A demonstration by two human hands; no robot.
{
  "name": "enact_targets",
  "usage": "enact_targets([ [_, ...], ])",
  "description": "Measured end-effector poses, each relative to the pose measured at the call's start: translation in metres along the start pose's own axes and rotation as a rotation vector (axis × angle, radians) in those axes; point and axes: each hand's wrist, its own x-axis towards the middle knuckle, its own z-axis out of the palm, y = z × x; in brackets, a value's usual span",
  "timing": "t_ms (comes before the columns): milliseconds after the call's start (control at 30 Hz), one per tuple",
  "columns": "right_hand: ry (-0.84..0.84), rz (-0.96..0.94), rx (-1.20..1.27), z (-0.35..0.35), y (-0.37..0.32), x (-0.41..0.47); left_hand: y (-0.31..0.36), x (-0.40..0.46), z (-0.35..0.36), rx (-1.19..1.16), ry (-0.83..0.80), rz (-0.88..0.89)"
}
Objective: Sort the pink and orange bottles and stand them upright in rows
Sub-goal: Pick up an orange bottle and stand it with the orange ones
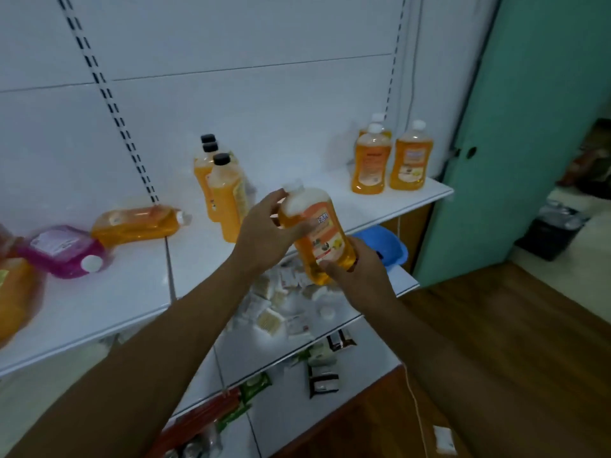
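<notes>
Orange bottle [317,231], white cap, held tilted above shelf [139,302] front edge, left hand [264,234] curled round shoulder, right hand [358,271] wrapped under base; placing step, next likely: righting and standing beside upright white-capped orange bottles [386,161] at right.

Two bare forearms come into the picture from the lower edge, one from the bottom left corner and one from the bottom right. No sleeve covers either of them as far as the frame shows (the upper arms lie outside the view, so what is worn there cannot be told). The left hand [264,233] carries no glove, ring or band that can be made out. The right hand [360,272] is likewise ungloved, with a bare wrist. The picture is dim and a little soft, so fine detail such as nails stays unclear.
</notes>
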Motion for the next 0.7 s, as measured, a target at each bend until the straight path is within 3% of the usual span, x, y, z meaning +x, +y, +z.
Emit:
enact_targets([
  [333,0.282,0.101,-0.180,-0.075,0.064,0.085,-0.005,0.110,0.120,0.006,-0.159,0.145],
  [700,0.432,0.253,-0.283,-0.126,0.116,0.199,-0.027,0.242,0.210,0.126,-0.288,0.270],
])
